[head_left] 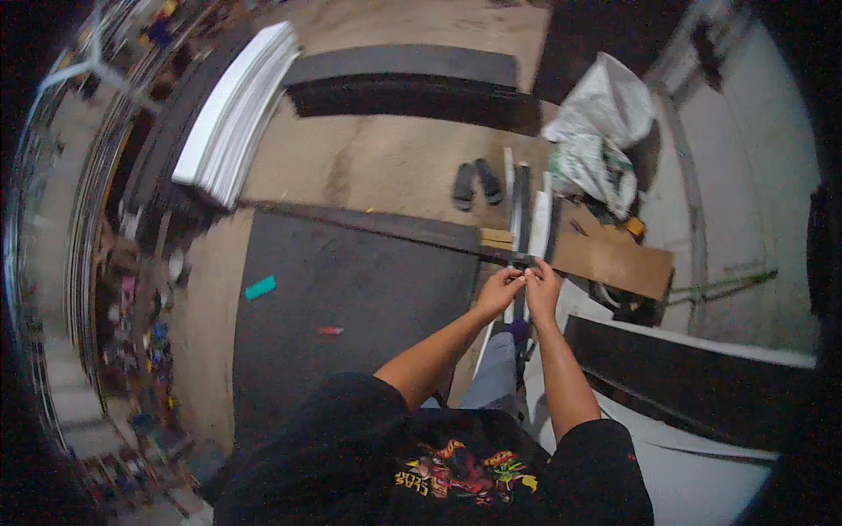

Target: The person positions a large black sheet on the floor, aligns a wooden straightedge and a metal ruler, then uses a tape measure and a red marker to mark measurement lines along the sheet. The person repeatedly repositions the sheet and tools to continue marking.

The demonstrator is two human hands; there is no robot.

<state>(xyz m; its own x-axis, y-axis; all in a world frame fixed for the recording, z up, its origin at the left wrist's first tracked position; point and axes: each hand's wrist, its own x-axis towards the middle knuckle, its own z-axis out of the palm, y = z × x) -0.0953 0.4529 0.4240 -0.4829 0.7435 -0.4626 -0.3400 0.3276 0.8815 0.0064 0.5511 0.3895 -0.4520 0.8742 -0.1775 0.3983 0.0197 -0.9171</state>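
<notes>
My left hand (500,293) and my right hand (543,291) meet in front of me with fingertips pinched close together. They are at the right end of a long thin dark strip (395,236), which runs off to the left along the far edge of a dark panel (351,280). My right fingers close around the strip's end. Whatever my left fingertips pinch is too small to make out. Just beyond my hands lies a small yellowish wooden block (497,237), beside several narrow light and dark lengths (541,215).
A teal piece (260,287) and a small red item (330,330) lie on the panel. Farther off are black slippers (476,184), stacked dark boards (403,79) and white panels (237,114). To the right: a white sack (605,105), cardboard (614,250) and a wall.
</notes>
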